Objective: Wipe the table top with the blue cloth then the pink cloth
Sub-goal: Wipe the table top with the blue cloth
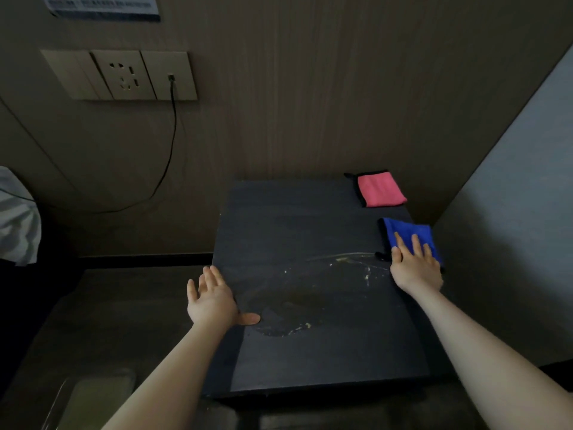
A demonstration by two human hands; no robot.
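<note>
While my right hand (415, 268) rests flat on the blue cloth (409, 235) at the right edge of the table (294, 218), fingers straight and spread, its grip holds nothing. My left hand (210, 297) is wide open at the table's left edge, thumb touching the top. The pink cloth (380, 189) lies folded at the far right corner, apart from the blue cloth. A wet spill (297, 302) marks the middle.

Single head cam; looks fwd and down over table top (310, 231); close, wall behind.
</note>
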